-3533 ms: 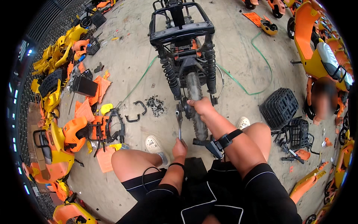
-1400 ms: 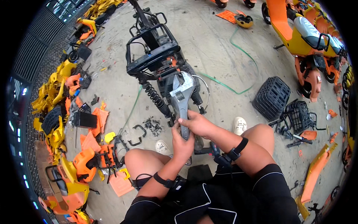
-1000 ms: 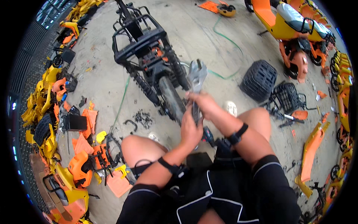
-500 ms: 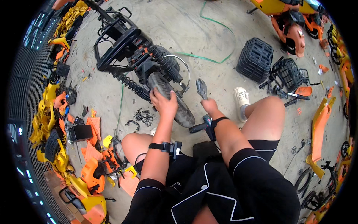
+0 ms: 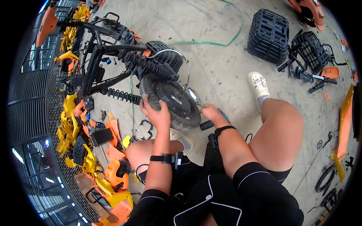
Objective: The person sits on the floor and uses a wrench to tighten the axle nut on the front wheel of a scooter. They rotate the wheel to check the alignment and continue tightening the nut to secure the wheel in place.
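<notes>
A black scooter wheel [image 5: 171,100] sits in a stripped scooter frame [image 5: 96,64], turned so its flat hub side shows. My left hand [image 5: 156,115] grips the tyre's near left edge, with the thumb and fingers apart across the rubber. In my right hand [image 5: 212,113] is a silver wrench-like metal tool [image 5: 194,96]. Its head reaches the axle at the wheel's right side; whether it sits on a nut I cannot tell. A bent metal tube [image 5: 187,69] curves above the axle. Under my right hand lies a dark cylinder-ended tool [image 5: 206,125], partly hidden.
Black crates [image 5: 268,35] and loose metal parts [image 5: 299,77] lie at the far right. A green hose [image 5: 205,43] crosses the concrete. Yellow and orange body panels [image 5: 71,128] pile up along the left. My shoe [image 5: 258,84] stands right of the wheel.
The wheel has swung round so its side faces me, and the frame has tilted. My right hand has brought the tool to the axle. My left hand stays on the tyre.
</notes>
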`<act>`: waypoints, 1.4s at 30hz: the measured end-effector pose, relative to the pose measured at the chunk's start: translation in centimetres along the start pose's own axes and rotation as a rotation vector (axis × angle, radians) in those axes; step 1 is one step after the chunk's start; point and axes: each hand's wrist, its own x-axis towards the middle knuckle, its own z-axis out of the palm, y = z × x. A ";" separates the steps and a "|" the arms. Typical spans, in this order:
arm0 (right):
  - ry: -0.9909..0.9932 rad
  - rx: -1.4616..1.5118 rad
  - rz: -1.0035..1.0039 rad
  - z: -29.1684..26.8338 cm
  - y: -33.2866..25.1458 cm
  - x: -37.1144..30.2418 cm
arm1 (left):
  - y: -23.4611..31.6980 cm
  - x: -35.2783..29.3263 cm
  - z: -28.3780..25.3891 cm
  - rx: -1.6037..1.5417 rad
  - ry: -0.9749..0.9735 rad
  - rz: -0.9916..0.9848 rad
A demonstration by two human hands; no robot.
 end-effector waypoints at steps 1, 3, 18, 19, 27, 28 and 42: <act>0.016 -0.013 -0.012 0.1 -0.1 0.1 | 0.0 0.0 0.0 0.006 0.002 -0.006; 0.047 -0.036 -0.035 0.5 -0.3 -0.1 | 0.0 -0.2 -0.1 0.015 0.003 -0.012; 0.030 -0.037 0.023 -0.7 -3.2 -0.7 | 0.4 -0.1 0.1 0.034 0.000 -0.039; 0.054 -0.062 0.019 -0.8 -3.6 -1.1 | 0.5 0.0 0.1 0.032 -0.001 -0.042; -0.016 0.022 0.008 -0.8 -3.4 -1.0 | 0.2 -0.1 0.0 0.045 0.016 -0.013; -0.024 0.031 0.020 -1.0 -3.6 -1.1 | 0.1 -0.1 0.0 0.045 0.014 -0.015; -0.105 0.096 0.187 -0.6 -6.8 -2.9 | 1.1 0.9 -0.4 0.066 0.009 -0.129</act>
